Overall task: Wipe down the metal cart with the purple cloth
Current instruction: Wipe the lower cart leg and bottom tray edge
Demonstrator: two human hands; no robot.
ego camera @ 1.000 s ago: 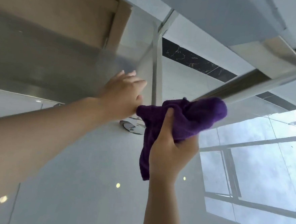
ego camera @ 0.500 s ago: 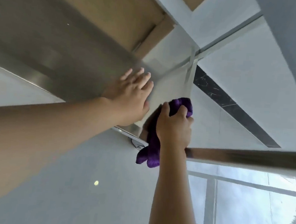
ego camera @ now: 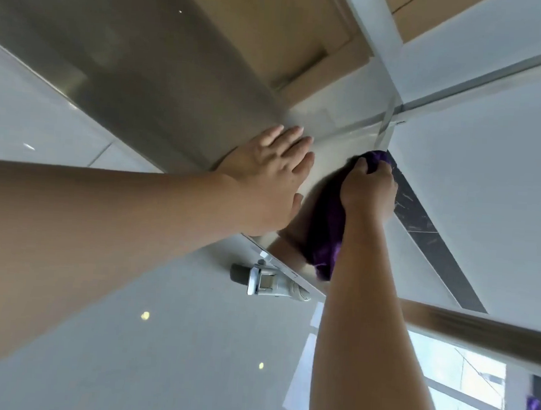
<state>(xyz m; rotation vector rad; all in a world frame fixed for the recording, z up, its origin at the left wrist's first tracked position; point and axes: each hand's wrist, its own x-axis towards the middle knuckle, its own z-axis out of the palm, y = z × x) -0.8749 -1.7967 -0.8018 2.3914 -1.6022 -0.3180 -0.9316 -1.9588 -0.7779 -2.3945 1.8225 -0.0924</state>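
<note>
A: Where is the cloth?

B: It is bunched in the right hand, fingers curled around it, and pressed to the cart near the corner post.

A: And the left hand?

B: It is laid flat on the cart's edge, fingers together. Firm, overlapping strokes toward the post are advised, with the cart braced.

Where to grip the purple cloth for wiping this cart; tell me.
Grip the bunched upper part of the purple cloth, as the right hand does, coming from the open side and pressing toward the cart panel. The loose tail hangs below, probably too floppy to press.
</note>
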